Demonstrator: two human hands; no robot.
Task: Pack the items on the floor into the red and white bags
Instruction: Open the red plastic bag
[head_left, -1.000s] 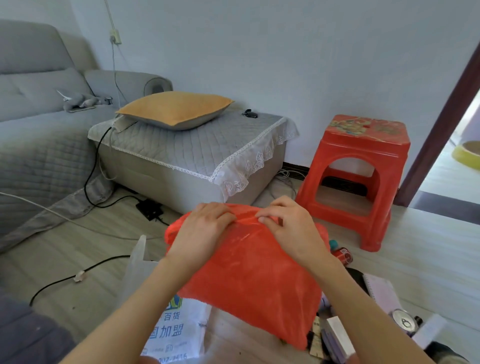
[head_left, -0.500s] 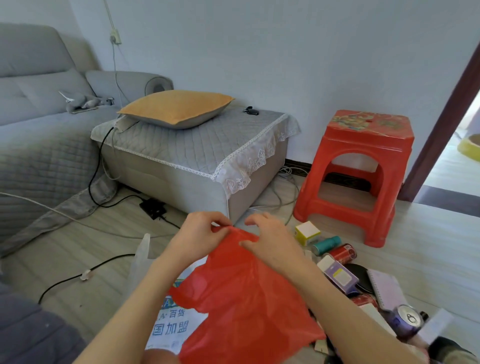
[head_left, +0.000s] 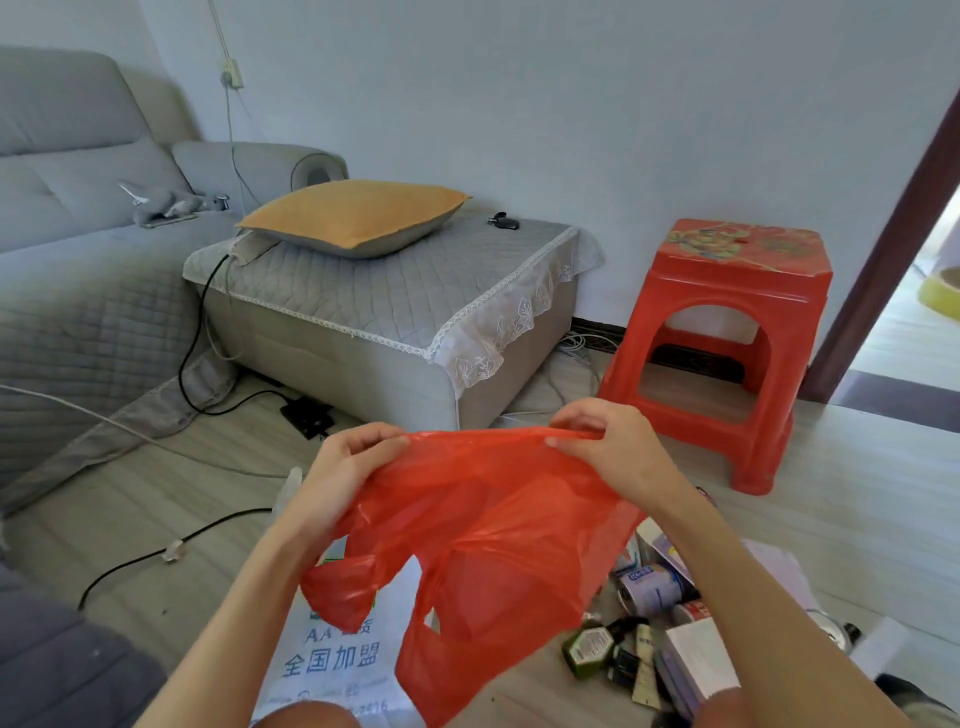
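Pinching the red bag (head_left: 493, 545) taut between left hand (head_left: 337, 478) and right hand (head_left: 618, 452), I've packed nothing: items (head_left: 654, 623) (cans, boxes) lie below it, white bag (head_left: 332, 660) flat beneath.

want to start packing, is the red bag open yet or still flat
Spread out but not opened: the left hand and right hand pinch the red bag stretched flat, no mouth showing.

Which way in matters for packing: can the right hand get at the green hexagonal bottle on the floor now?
Probably not yet: the right hand and left hand both pinch the red bag. The green bottle itself lies uncovered.
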